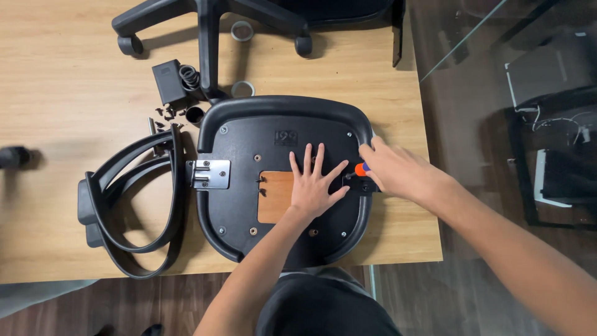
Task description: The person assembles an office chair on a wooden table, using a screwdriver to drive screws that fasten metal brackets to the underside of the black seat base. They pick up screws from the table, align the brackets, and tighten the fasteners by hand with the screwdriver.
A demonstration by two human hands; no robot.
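A black chair seat (242, 193) lies upside down on the wooden table, with a bare wooden patch (275, 196) at its middle. My left hand (315, 185) rests flat on the seat's underside, fingers spread, just right of that patch. My right hand (398, 170) grips a screwdriver with an orange handle (360, 168), its tip down at a black bracket (360, 185) on the seat's right edge. A shiny metal bracket (211, 173) is fixed at the seat's left edge.
Two black armrest loops (134, 205) lie left of the seat. A chair base with casters (208, 25), a black box (168, 81), a spring (189, 76), rings and small screws sit at the back. The table's right edge (429, 186) borders a glass panel.
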